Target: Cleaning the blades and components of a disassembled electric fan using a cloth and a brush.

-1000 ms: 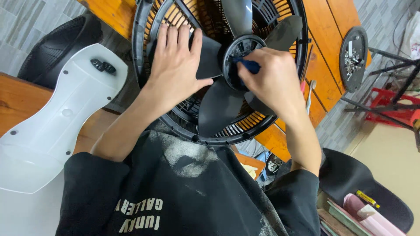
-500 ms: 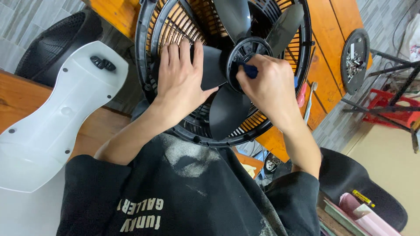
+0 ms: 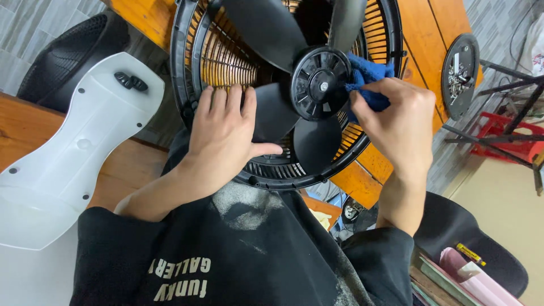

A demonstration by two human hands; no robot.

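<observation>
Black short-sleeved shirt (image 3: 238, 255), dusty grey smears (pale lettering low down), forearms bare.

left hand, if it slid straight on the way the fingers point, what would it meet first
The left hand lies flat on a black fan blade, fingers pointing up the picture. Straight on, it would likely meet the ribbed rear grille first, then the guard's rim; depth is hard to judge.

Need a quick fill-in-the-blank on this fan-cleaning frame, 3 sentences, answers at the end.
1. The right hand grips a cloth whose colour is ____.
2. The left hand lies flat on a dark fan ____, beside the round hub.
3. Left of the black grille lies a housing panel whose colour is ____.

Missing words: blue; blade; white
</observation>
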